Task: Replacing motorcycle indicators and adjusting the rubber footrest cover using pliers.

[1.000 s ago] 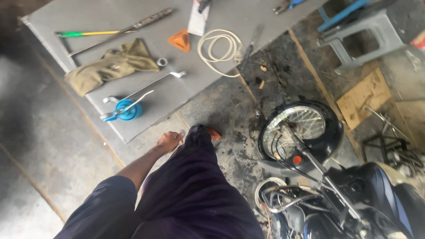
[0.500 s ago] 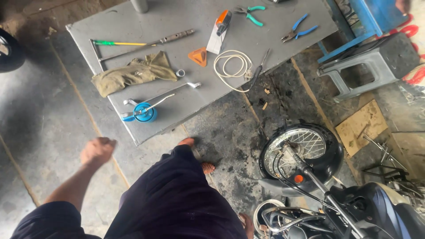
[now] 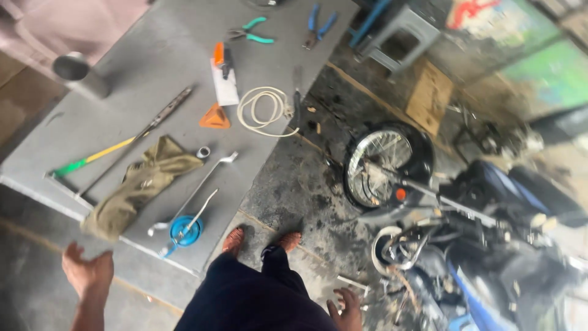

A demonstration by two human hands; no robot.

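Observation:
I stand on a stained concrete floor beside a grey sheet [image 3: 153, 79] spread with tools. My left hand [image 3: 87, 273] hangs open at the lower left, near the sheet's front edge and an olive rag [image 3: 138, 187]. My right hand [image 3: 348, 309] is low at the bottom, fingers apart, holding nothing, above small bits on the floor. Nearest my left hand lie a blue round tool [image 3: 184, 230] and two long wrenches [image 3: 205, 184]. My feet [image 3: 260, 242] in sandals are just right of the sheet.
A motorcycle [image 3: 478, 208] with its front wheel [image 3: 383, 165] lies to the right. On the sheet are a coiled white cord [image 3: 263, 110], an orange wedge [image 3: 214, 116], pliers [image 3: 251, 34] and a long rod [image 3: 147, 129]. A grey stool [image 3: 398, 34] and cardboard [image 3: 429, 95] sit farther back.
The view has swung and tilted, so the sheet now lies to the left. My left hand has dropped lower left, and my right hand has come into view at the bottom.

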